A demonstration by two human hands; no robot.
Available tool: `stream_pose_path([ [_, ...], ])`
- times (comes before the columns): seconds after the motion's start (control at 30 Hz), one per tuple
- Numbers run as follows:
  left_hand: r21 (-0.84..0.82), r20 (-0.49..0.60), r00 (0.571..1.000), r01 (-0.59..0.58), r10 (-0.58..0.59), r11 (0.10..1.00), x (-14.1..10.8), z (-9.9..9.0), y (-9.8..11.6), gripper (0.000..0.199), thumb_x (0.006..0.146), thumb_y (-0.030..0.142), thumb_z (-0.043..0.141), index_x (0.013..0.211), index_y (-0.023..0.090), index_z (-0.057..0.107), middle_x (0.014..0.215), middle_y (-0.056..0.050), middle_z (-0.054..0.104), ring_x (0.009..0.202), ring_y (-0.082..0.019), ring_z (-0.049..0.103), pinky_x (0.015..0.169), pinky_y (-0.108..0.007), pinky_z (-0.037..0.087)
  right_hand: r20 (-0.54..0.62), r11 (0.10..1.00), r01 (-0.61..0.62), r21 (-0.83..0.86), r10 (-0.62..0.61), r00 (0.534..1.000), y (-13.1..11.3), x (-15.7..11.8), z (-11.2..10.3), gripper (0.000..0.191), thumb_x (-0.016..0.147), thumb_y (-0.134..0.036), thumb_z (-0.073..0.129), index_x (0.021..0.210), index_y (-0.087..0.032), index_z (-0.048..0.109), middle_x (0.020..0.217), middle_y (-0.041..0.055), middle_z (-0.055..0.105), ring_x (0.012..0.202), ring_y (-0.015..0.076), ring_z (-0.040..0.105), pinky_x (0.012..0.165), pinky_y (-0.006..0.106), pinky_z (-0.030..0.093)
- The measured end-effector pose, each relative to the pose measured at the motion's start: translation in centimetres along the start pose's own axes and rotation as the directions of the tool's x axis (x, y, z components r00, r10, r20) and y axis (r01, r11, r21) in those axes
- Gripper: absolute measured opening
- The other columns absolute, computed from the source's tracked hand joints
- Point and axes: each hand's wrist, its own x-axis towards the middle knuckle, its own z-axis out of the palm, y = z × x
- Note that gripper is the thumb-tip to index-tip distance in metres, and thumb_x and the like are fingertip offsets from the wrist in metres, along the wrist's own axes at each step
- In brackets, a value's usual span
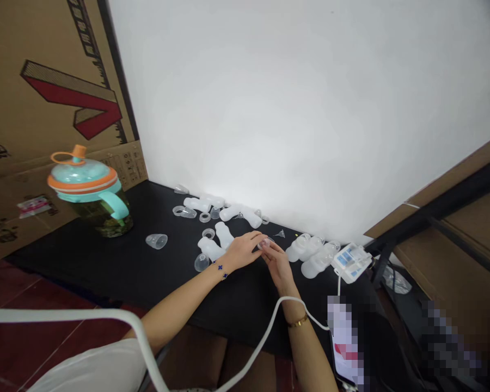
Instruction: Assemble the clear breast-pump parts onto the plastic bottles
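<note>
My left hand (pixel 245 249) and my right hand (pixel 276 261) meet above the black table (pixel 171 288), their fingers closed round a small clear part (pixel 264 244). Its shape is partly hidden by the fingers. Left of my left hand lie white bottles (pixel 210 249), a clear ring (pixel 208 234) and a clear domed cap (pixel 201 263). Several more white bottles (pixel 251 216), rings and clear caps lie along the wall. To the right of my right hand, capped white bottles (pixel 316 261) lie side by side. A small clear funnel-like piece (pixel 281 234) sits behind my hands.
A large pitcher (pixel 92 190) with an orange and turquoise lid stands at the left, near a clear cup (pixel 157 241). At the right are a white box (pixel 351 262) with a cable, and a phone (pixel 345 348). A white cable (pixel 265 337) crosses the foreground.
</note>
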Motion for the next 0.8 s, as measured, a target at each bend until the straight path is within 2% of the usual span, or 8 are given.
stream_pose_path([
  [0.63, -0.024, 0.021, 0.999, 0.044, -0.044, 0.999, 0.20, -0.66, 0.52, 0.035, 0.093, 0.021, 0.062, 0.127, 0.024, 0.064, 0.126, -0.006, 0.067, 0.111, -0.022, 0.068, 0.094, -0.034, 0.058, 0.028, 0.999, 0.034, -0.019, -0.034, 0.999, 0.00, -0.13, 0.03, 0.029, 0.061, -0.020, 0.092, 0.086, -0.019, 0.077, 0.091, 0.0017, 0.076, 0.090, 0.0176, 0.069, 0.086, 0.029, 0.054],
  [0.8, -0.043, 0.016, 0.998, 0.056, -0.056, 0.998, 0.30, -0.81, 0.47, 0.037, 0.092, 0.023, 0.063, 0.129, 0.024, 0.066, 0.127, -0.007, 0.067, 0.112, -0.022, 0.067, 0.095, -0.033, 0.057, 0.056, 0.999, 0.037, -0.030, -0.035, 0.998, -0.32, -0.29, 0.13, 0.030, 0.061, -0.023, 0.093, 0.087, -0.021, 0.079, 0.092, 0.0018, 0.077, 0.091, 0.0190, 0.069, 0.087, 0.032, 0.054],
])
